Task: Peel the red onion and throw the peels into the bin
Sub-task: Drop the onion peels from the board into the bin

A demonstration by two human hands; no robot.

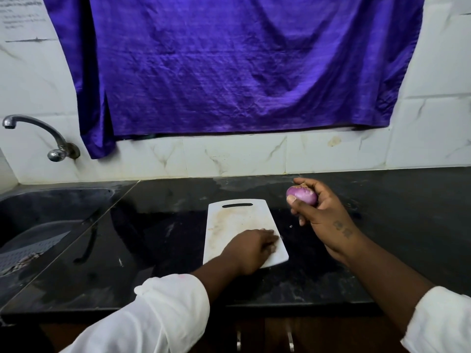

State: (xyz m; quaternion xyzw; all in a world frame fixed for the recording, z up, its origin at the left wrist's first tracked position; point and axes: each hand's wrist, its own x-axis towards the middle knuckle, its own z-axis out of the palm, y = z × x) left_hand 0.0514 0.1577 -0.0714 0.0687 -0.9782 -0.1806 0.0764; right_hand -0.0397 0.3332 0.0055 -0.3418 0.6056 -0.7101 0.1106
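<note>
No writing can be read in this kitchen. A paper sheet [21, 15] on the tiled wall at upper left carries several printed lines, all too blurred to make out. A small dark tattoo [343, 229] on the wrist below the right hand [322, 212] shows two marks, equally illegible.

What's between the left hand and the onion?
Nothing visible. The left hand rests on the near end of the cutting board; the right hand holds the red onion above the counter, past the board's right edge.
</note>
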